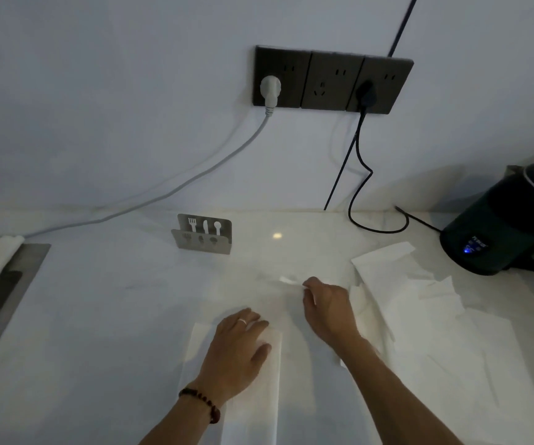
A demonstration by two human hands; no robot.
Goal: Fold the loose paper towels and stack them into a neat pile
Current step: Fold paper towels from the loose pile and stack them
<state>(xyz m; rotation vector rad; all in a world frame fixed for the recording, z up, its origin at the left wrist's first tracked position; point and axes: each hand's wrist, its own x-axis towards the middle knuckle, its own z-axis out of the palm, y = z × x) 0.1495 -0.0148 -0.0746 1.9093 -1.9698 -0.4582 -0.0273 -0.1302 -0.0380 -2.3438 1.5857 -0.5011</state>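
A folded white paper towel (pixel 249 396) lies flat on the white counter (pixel 114 309) near the front edge. My left hand (pixel 238 348) presses on it with straight fingers. My right hand (pixel 326 308) is just to the right and further back, pinching the edge of a thin white paper towel (pixel 286 281) that lies spread on the counter and is hard to tell from the surface. Several loose paper towels (pixel 419 300) lie rumpled and overlapping at the right, under and beyond my right forearm.
A metal napkin holder (pixel 203 234) stands at the back centre. A dark electric kettle (pixel 509 226) sits at the far right, its black cord (pixel 360 175) running to the wall sockets (pixel 330 80). A grey cable (pixel 175 187) crosses left. A sink edge (pixel 5 300) is at left.
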